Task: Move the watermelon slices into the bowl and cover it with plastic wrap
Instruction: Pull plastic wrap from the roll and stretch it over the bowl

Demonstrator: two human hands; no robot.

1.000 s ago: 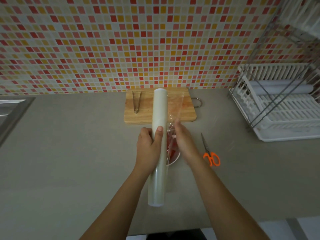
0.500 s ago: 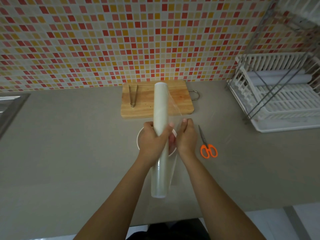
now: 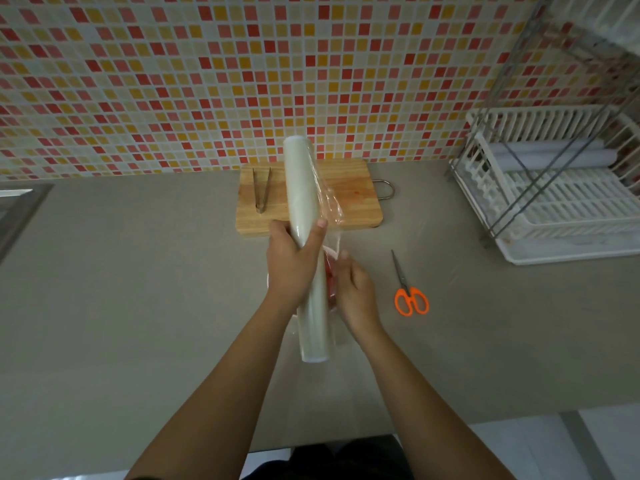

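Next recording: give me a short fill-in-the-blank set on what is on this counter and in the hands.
The left hand grips a roll of ____.
The scissors on the counter have ____ handles.
The tongs lie on the wooden ____.
The white dish rack stands to the ____ of the scissors.
Missing words: plastic wrap; orange; cutting board; right.
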